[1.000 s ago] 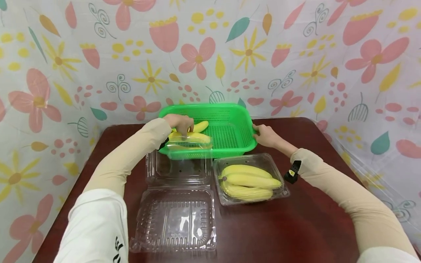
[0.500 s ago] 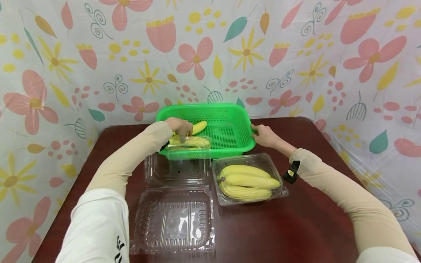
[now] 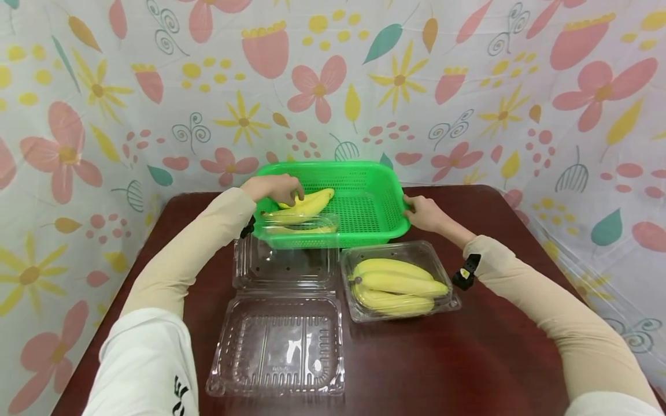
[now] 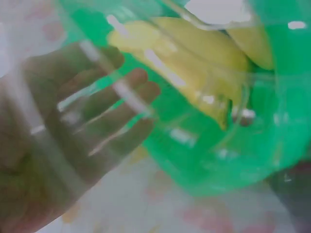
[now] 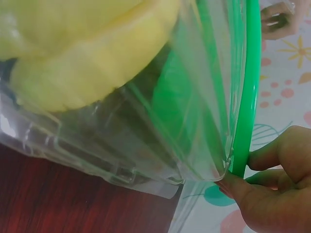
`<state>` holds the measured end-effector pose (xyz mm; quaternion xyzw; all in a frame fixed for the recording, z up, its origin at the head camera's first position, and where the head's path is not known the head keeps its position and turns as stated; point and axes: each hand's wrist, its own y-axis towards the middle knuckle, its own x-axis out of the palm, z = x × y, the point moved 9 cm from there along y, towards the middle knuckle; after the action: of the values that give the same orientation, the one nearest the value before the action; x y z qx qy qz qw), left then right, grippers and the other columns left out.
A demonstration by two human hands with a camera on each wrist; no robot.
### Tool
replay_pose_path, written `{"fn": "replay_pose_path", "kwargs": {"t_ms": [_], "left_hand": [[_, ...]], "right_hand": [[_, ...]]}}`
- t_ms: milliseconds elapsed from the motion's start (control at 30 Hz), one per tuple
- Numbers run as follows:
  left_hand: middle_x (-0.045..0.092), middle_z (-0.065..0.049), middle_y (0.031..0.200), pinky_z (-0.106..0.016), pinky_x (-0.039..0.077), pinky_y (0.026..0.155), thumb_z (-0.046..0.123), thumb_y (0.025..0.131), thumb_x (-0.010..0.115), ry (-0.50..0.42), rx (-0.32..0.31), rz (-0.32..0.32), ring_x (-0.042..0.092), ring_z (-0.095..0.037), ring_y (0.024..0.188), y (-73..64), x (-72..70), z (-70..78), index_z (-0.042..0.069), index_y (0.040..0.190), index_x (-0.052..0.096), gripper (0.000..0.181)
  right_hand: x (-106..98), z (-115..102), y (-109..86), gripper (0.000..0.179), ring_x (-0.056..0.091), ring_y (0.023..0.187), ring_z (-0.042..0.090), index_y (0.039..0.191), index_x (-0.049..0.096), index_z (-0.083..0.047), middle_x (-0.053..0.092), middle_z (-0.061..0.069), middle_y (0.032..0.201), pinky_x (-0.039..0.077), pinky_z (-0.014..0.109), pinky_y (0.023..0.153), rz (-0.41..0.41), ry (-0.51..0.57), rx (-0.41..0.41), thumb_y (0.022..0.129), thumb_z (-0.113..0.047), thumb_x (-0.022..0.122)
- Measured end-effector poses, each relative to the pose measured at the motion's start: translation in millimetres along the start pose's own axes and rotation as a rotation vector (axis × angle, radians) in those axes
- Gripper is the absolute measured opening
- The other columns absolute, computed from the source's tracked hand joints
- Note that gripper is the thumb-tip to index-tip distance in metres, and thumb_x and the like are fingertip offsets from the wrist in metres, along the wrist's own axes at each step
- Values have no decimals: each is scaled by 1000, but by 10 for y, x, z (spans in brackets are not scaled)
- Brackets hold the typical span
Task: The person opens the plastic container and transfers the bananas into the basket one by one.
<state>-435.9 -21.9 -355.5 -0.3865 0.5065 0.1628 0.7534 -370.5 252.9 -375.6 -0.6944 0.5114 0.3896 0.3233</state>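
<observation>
At the left end of the green plastic basket (image 3: pixel 359 216), my left hand (image 3: pixel 278 188) hovers over yellow bananas (image 3: pixel 307 207). In the left wrist view, seen through clear plastic, its fingers (image 4: pixel 131 104) are loosely extended beside the bananas (image 4: pixel 189 58), with nothing between them. My right hand (image 3: pixel 424 215) grips the basket's right end; the right wrist view shows thumb and fingers pinching the green rim (image 5: pixel 250 92). An opened clear clamshell container (image 3: pixel 276 346) lies in front, its raised lid (image 3: pixel 286 268) partly overlapping the basket and some bananas.
A second clear clamshell (image 3: pixel 354 312), with several bananas (image 3: pixel 398 283) inside, sits right of the opened one, just in front of the basket. Everything stands on a dark red table (image 3: pixel 447 370). A flower-patterned curtain (image 3: pixel 333 86) hangs behind and at both sides.
My left hand has come off the bananas, lifting slightly and moving left. The bananas under it now lie at a different angle. My right hand stays on the basket's rim.
</observation>
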Motion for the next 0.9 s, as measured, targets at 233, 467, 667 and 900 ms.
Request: {"fn": "replay_pose_path", "kwargs": {"t_ms": [233,467,667,900], "left_hand": [[61,-11,120,-33,50,80,14,93,48,-91,75,140,59,-24,106,-270,-193,134,13,121,59,30],[63,-9,114,-36,50,87,13,94,46,-124,173,234,60,-21,103,-515,-299,316,11,119,60,29],[63,-6,113,-35,49,87,13,95,45,-86,214,245,59,-20,103,-631,-239,441,11,118,60,28],[67,-2,99,-30,51,77,15,94,47,-51,248,352,62,-14,91,-784,-223,652,13,111,64,24]], "right_hand": [[1,37,-5,54,26,36,11,141,23,7,34,30,139,32,25,41,-5,-7,10,95,-11,45],[-21,-20,-10,53,24,35,11,140,23,9,34,32,138,31,26,40,-12,-24,-18,95,-10,45],[-23,-39,-15,55,22,35,9,141,21,9,58,21,68,29,25,38,-19,-50,-39,96,-12,44],[-76,-6,-51,53,35,39,12,142,25,5,51,31,124,32,27,46,-26,-21,-15,96,-15,44]]}}
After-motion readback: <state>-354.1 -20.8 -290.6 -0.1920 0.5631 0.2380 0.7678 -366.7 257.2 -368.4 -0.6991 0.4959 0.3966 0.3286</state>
